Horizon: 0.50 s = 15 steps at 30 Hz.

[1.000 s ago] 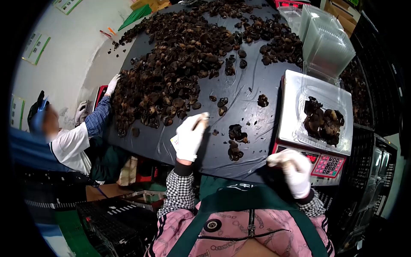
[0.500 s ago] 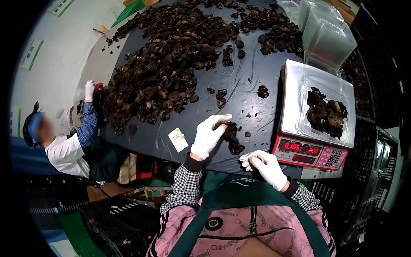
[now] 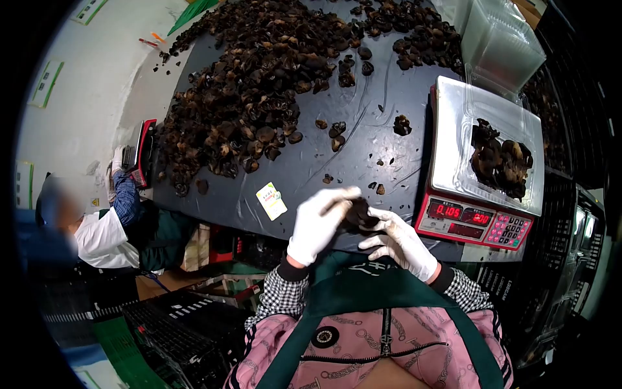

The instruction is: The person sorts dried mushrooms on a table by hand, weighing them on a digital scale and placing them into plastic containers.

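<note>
My left hand [image 3: 319,223], in a white glove, pinches a dark wood ear mushroom [image 3: 358,214] above the near edge of the table. On its other side my right hand [image 3: 403,246], also gloved, has its thumb and forefinger closed on the same mushroom. The fingers partly cover it. Beside my hands, small mushroom scraps [image 3: 380,189] lie on the black table cover [image 3: 311,165]. To the right, a clear plastic tray [image 3: 453,155] with several wood ears [image 3: 502,162] rests on a red-framed digital scale [image 3: 478,223]. The scale's left display reads about 0.105.
A large wood ear heap [image 3: 253,84] spreads over the far left of the table. Stacked clear trays [image 3: 502,55] stand behind the scale. A printed card [image 3: 271,201] lies left of my hands. At the far left, a co-worker [image 3: 107,233] reaches toward another red scale [image 3: 144,152].
My right hand has moved up and taken hold of the mushroom that my left hand holds. The co-worker's gloved hand has moved lower, and the view has shifted slightly.
</note>
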{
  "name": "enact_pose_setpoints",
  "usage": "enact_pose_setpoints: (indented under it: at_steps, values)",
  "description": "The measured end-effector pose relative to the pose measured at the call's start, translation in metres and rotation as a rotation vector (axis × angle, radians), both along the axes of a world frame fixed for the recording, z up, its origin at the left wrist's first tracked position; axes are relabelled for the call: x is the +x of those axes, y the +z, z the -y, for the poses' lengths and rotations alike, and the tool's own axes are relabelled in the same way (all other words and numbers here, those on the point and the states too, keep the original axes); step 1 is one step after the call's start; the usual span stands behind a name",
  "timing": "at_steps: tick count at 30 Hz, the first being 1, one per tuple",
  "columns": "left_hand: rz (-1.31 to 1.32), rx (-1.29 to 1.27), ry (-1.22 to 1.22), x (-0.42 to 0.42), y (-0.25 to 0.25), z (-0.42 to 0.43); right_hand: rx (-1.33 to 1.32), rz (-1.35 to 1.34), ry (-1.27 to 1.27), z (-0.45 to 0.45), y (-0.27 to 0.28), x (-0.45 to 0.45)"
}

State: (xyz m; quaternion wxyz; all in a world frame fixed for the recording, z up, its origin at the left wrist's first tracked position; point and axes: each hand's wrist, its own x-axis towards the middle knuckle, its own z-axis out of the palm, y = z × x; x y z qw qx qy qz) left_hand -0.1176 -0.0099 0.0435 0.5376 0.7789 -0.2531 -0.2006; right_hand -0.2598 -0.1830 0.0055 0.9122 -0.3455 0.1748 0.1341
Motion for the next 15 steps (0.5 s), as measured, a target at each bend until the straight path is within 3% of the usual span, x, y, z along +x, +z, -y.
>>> enact_pose_setpoints:
  at_steps: [1, 3, 6, 9, 13, 15]
  values:
    - [0.004, 0.001, -0.111, -0.007, 0.001, -0.002, 0.119, 0.016, -0.043, -0.003, -0.002, 0.001]
    - [-0.04, -0.011, -0.137, -0.012, 0.009, -0.004, 0.107, -0.01, -0.011, 0.001, 0.009, -0.003]
    - [0.121, 0.01, 0.154, -0.002, -0.014, -0.015, 0.021, -0.037, -0.017, 0.007, -0.005, -0.017]
    - [0.538, 0.21, -0.028, 0.001, -0.022, -0.012, -0.046, -0.101, -0.009, 0.009, -0.01, -0.028]
    - [0.656, 0.344, -0.251, -0.011, -0.034, 0.016, -0.127, -0.195, 0.011, 0.005, 0.012, -0.022]
    - [0.686, 0.274, -0.226, -0.009, -0.043, 0.018, -0.083, -0.176, 0.012, 0.005, 0.011, -0.021]
